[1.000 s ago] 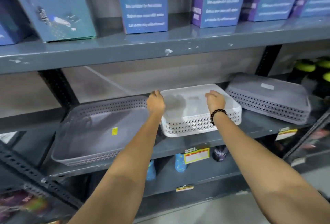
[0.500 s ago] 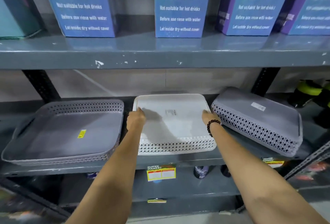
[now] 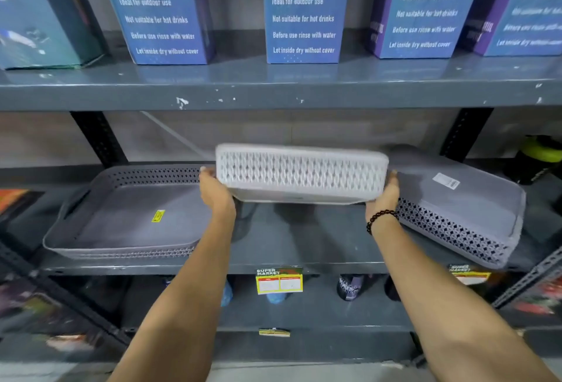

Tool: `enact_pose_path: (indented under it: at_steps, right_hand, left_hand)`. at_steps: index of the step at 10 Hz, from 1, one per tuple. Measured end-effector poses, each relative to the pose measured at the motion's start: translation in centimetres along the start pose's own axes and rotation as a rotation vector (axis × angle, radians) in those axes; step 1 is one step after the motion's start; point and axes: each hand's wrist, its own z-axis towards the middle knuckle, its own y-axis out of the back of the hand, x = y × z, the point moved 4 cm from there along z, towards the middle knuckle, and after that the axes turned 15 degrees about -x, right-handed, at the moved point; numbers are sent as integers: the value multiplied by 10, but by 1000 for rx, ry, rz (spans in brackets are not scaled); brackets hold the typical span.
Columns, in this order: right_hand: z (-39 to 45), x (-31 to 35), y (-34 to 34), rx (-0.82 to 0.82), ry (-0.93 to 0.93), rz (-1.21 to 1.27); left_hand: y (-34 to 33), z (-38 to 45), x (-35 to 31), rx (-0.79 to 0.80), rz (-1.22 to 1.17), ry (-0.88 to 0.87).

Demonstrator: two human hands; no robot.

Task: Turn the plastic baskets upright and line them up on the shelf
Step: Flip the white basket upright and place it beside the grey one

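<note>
I hold a white perforated plastic basket (image 3: 301, 173) lifted off the middle shelf (image 3: 292, 247), tipped so its long side wall faces me. My left hand (image 3: 214, 191) grips its left end and my right hand (image 3: 383, 196), with a dark bead bracelet on the wrist, grips its right end. An upright grey basket (image 3: 127, 217) with a yellow sticker sits on the shelf to the left. A grey basket (image 3: 462, 214) lies upside down and askew on the right, its base with a white label facing up.
The upper shelf (image 3: 273, 92) hangs close above and carries several blue bottle boxes (image 3: 302, 13). A black and green bottle (image 3: 538, 156) stands at the far right. Black uprights (image 3: 97, 138) flank the bay. Price tags (image 3: 279, 279) hang on the shelf's front edge.
The white basket was lying upside down on the shelf under my hands. Now both hands have lifted it and tipped it onto its edge, side wall toward me.
</note>
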Motion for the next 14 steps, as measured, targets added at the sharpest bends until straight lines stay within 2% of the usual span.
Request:
enact_pose_path:
  at_steps: [1,2,4,6,7,8,9,11,13,14]
  right_hand:
    - [1,0,9,20,-66,-40]
    - [5,1,13,34,-109,-241]
    - [43,-3,23,-31,-30,-506]
    - [30,-6,34,-65,75,-800]
    - [18,-9,37,-39,82,-831]
    - [13,-14,37,17,119,-869]
    - [14,-16,36,13,142,-855]
    - [18,-19,34,-27,173,-882]
    - [8,-16,30,-10,239,-943]
    - [0,-14,33,-95,256,-864]
  left_hand:
    - [5,11,13,116,-15,91]
    - [11,22,22,213,164,151]
    - [20,13,16,153,352,126]
    - [34,-7,24,127,620,-34]
    - [42,-11,31,18,751,-79]
    - [47,-21,31,-95,790,-175]
    - [47,-22,28,-128,793,-253]
    - [46,-20,28,-141,787,-322]
    - [45,-31,21,-139,824,-508]
    - [32,-42,11,-96,824,-651]
